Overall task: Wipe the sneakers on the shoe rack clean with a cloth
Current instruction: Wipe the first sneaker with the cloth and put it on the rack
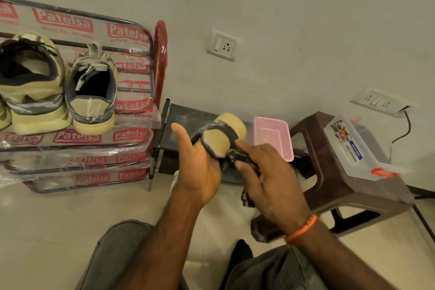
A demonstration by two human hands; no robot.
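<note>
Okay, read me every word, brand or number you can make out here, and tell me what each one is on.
"Patelsa": printed in red, repeated all over the clear plastic wrap on the shoe rack.
"4010663", as best it reads: small line under those logos, blurry.
"MULTI-BOX", uncertain: blue label on the clear plastic box; its other print is too small.
Sneakers and sockets: no readable text.
</note>
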